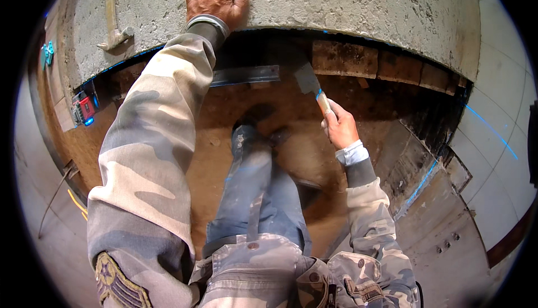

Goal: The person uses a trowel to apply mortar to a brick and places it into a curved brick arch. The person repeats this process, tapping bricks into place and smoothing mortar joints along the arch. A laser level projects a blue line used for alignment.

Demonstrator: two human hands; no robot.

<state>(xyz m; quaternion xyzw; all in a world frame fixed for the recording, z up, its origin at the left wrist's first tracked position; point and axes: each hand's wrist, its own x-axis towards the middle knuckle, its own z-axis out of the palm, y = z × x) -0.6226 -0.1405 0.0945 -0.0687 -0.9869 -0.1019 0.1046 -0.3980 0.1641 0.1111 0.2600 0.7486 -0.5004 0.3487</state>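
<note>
My left hand rests on the pitted concrete slab near its front edge, thumb apart from the fingers, holding nothing. Below the slab's edge, my right hand is closed round the light handle of a putty knife with a broad grey blade. The blade points up toward the dark gap under the slab, and its far end fades into shadow. Left of the blade lies a metal strip, partly hidden by my left sleeve. A row of brown bricks lines the gap on the right.
A hammer lies on the slab's left part. Beyond my left arm stands a red laser level casting blue lines. A small teal object is at the far left. Pale tiles and a grey panel border the right.
</note>
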